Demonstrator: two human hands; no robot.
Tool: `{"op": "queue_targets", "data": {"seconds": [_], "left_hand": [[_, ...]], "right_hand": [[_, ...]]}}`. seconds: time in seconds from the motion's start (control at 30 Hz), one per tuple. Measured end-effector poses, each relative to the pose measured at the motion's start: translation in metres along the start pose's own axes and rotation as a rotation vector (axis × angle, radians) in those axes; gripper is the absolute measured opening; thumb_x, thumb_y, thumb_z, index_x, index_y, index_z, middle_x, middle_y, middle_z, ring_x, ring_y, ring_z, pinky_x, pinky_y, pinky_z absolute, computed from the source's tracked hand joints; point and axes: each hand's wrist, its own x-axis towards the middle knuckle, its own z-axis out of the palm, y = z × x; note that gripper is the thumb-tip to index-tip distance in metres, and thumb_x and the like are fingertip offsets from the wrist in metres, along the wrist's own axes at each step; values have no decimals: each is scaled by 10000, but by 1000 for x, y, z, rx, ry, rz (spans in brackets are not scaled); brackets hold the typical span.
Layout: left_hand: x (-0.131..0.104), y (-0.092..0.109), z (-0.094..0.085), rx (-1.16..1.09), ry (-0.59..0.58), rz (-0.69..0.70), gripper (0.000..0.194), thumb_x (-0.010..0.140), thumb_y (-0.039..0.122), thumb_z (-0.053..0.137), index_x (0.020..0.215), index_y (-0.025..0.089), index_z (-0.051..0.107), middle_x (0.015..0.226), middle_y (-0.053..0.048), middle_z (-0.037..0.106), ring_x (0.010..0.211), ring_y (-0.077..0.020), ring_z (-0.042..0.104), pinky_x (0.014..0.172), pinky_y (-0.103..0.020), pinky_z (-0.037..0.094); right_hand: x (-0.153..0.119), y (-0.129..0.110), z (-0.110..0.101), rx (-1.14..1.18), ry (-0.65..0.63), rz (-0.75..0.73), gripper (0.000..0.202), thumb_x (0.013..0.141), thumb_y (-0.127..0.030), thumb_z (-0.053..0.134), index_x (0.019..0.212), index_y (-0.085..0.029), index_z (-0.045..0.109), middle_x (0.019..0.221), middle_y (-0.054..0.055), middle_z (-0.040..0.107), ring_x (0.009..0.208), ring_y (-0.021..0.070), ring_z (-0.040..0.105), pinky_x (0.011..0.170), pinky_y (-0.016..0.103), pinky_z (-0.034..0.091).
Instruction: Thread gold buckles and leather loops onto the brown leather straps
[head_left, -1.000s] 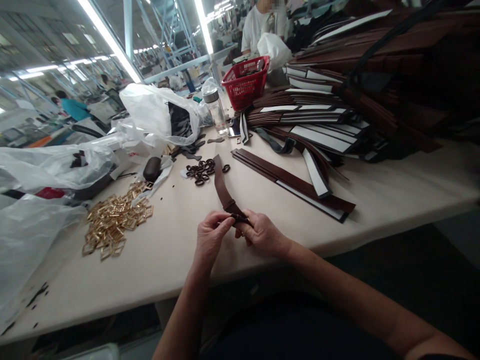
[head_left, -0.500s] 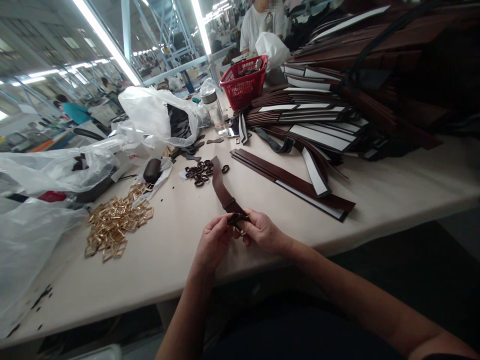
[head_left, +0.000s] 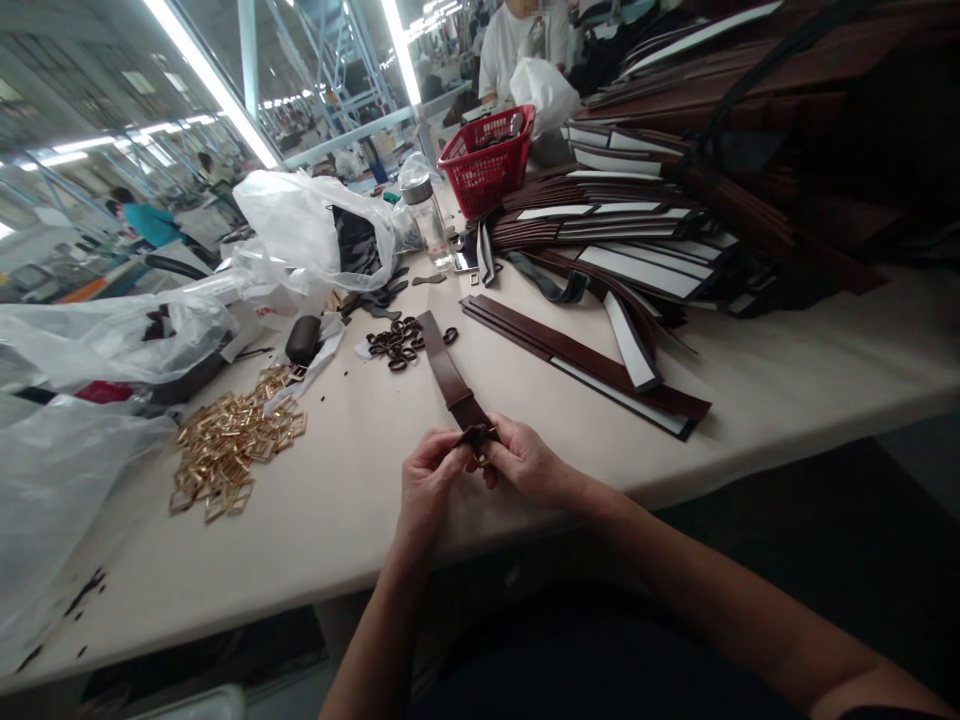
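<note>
Both hands meet above the table (head_left: 345,510), near its front edge: the left hand (head_left: 426,478) has thumb and fingertips pinched on the folded end of a brown strap (head_left: 448,382), gold metal (head_left: 481,461) shows between, and the right hand (head_left: 536,466) is closed on that same end. To do this well, the left fingertips should press the fold evenly while the right grip keeps the strap untwisted. Beyond the hands, the strap stretches toward the table's far edge, its tip among dark loops (head_left: 396,343).
</note>
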Motion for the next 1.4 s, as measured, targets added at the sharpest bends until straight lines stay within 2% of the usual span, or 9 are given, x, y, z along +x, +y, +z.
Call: {"op": "queue_targets", "data": {"seconds": [0.13, 0.3, 0.4, 0.53, 0.7, 0.87, 1.1, 1.27, 1.4], "left_hand": [[-2, 0, -1, 87, 5, 33, 89, 792, 271, 756, 837, 201, 786, 832, -32, 657, 807, -156, 627, 754, -255, 492], [-2, -2, 0, 73, 4, 5, 95, 787, 269, 750, 824, 183, 764, 812, -31, 668, 763, -154, 629, 745, -269, 494], [-2, -4, 2, -127, -22, -112, 176, 794, 331, 767, 856, 182, 695, 718, 11, 624, 666, -128, 595, 691, -262, 485], [5, -2, 5, -503, 114, -187, 325, 776, 462, 777, 906, 186, 665, 895, -24, 690, 790, -139, 638, 744, -254, 514], [17, 14, 14, -726, 27, -359, 462, 826, 566, 689, 1075, 177, 689, 1071, -93, 726, 972, -213, 678, 788, -309, 556], [10, 15, 22, -721, 109, -323, 285, 812, 464, 740, 928, 206, 704, 949, -39, 743, 937, -210, 686, 698, -292, 548], [-4, 6, 26, -669, 148, -224, 278, 736, 349, 803, 949, 198, 706, 1001, -49, 742, 879, -212, 689, 535, -247, 469], [-9, 1, 29, -632, 226, -183, 268, 672, 276, 848, 899, 202, 725, 981, -47, 748, 875, -211, 690, 562, -247, 475], [-15, -1, 24, -600, 162, -201, 263, 676, 309, 852, 887, 198, 744, 912, -40, 746, 703, -155, 654, 533, -240, 468]], "right_hand": [[-5, -12, -1, -203, -7, 25, 89, 823, -212, 539, 891, -191, 487, 670, -34, 571, 569, 112, 563, 504, 207, 408], [-3, -14, 3, -225, 28, 11, 179, 881, -350, 579, 909, -189, 504, 659, -35, 588, 499, 110, 559, 461, 213, 410], [-1, -9, 6, -158, 67, 3, 255, 931, -437, 537, 923, -182, 530, 679, -22, 618, 462, 96, 545, 442, 208, 420], [-2, -9, 6, -109, 46, 6, 333, 937, -486, 529, 968, -159, 586, 648, -16, 623, 449, 88, 529, 429, 194, 409], [-4, -12, 5, -94, 57, 14, 357, 920, -462, 542, 1056, -141, 617, 600, -24, 612, 415, 95, 521, 404, 195, 419], [-4, -13, 7, -124, 82, 52, 355, 909, -447, 531, 1050, -136, 628, 569, -33, 594, 397, 94, 502, 389, 192, 404], [-3, -9, 10, -212, 93, 58, 315, 918, -436, 524, 1001, -147, 618, 579, -31, 600, 410, 96, 530, 410, 191, 418], [-3, -8, 10, -258, 89, 63, 283, 931, -414, 518, 974, -153, 618, 602, -24, 611, 414, 95, 538, 416, 193, 420], [-6, -10, 9, -168, -5, 56, 320, 942, -431, 501, 1043, -146, 605, 609, -31, 592, 431, 97, 541, 426, 198, 432]]}}
